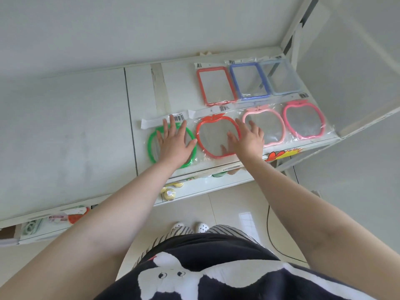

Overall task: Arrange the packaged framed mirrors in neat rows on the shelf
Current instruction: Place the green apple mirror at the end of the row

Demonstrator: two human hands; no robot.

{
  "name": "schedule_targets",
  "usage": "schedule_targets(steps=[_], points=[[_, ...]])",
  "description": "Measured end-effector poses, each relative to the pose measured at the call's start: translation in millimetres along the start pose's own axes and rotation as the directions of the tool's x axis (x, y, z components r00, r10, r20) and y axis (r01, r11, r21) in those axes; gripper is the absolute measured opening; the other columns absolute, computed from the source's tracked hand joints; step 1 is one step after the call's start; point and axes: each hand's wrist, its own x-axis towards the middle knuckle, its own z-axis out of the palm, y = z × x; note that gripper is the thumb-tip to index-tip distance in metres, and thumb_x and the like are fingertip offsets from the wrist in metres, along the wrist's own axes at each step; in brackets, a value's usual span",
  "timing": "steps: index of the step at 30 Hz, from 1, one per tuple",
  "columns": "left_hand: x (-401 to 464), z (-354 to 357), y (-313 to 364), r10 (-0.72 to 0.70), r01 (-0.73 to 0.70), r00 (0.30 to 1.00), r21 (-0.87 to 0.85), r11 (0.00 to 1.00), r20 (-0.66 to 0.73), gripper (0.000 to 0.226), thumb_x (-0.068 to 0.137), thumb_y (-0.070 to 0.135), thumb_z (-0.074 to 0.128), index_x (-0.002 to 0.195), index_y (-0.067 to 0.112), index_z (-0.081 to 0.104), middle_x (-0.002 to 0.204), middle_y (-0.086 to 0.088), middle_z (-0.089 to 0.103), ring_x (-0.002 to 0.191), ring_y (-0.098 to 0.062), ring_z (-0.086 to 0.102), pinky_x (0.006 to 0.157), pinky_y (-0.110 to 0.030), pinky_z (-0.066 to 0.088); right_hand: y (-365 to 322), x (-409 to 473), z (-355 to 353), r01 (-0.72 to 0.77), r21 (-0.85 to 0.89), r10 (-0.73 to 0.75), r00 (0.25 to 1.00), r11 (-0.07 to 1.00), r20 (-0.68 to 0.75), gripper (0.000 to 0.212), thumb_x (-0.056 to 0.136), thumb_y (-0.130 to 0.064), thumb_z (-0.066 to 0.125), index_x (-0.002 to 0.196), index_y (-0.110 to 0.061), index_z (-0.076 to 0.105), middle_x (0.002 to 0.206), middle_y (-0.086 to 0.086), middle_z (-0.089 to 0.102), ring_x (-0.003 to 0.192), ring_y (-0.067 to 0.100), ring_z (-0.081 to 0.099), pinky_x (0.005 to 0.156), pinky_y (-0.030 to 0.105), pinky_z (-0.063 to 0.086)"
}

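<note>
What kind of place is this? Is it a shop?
Probably a shop. The mirrors, like the red apple mirror, lie in clear bags with barcode labels on a white shelf, and a bright price-style sticker marks its front edge.

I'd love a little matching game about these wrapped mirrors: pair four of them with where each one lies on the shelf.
Things:
1. green apple-shaped framed mirror
2. red apple-shaped framed mirror
3. dark blue rectangular framed mirror
4. bright pink apple-shaped framed mirror

Places:
A. back row, middle
B. under the left hand
C. front row, far right
D. partly under the right hand

Pairs: 1-B, 2-D, 3-A, 4-C
</note>
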Motion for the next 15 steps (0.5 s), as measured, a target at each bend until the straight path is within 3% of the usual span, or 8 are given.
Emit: schedule_targets(steps=[7,12,15], points=[[26.9,30.8,95.5,0.083,-0.083,0.992,-0.003,0.997,0.1,0.067,0.095,0.05,0.037,0.152,0.026,0.01,0.161,-0.009,-0.009,0.148,-0.031,-0.012,0.118,-0.053,0.0,75.6,51.3,-30.7,-0.023,-0.111,0.028,0.999,0.994,0.043,0.056,0.09,-0.05,0.049,0.143,-0.037,0.036,0.157,0.01,0.022,0.146,0.031,0.015,0.117,0.046,0.021],[50.1,58.8,135.3,-0.064,0.057,0.994,0.086,0.995,0.09,0.068,0.094,0.056,0.032,0.151,0.028,0.007,0.161,-0.008,-0.012,0.147,-0.033,-0.015,0.115,-0.06,-0.004,98.6,80.8,-35.6,0.179,-0.245,-0.13,0.97,0.953,0.206,0.059,0.088,-0.051,0.048,0.144,-0.041,0.031,0.161,0.009,0.013,0.149,0.031,0.004,0.122,0.043,0.006],[55.4,73.9,140.7,-0.132,0.122,0.989,0.124,0.985,0.074,0.07,0.093,0.058,0.032,0.151,0.029,0.005,0.16,-0.008,-0.014,0.146,-0.036,-0.016,0.113,-0.062,-0.007,112.7,89.8,-39.1,0.263,-0.22,-0.18,0.924,0.939,0.336,0.067,0.087,-0.05,0.054,0.146,-0.04,0.024,0.162,0.01,0.003,0.15,0.029,-0.005,0.122,0.042,0.001]])
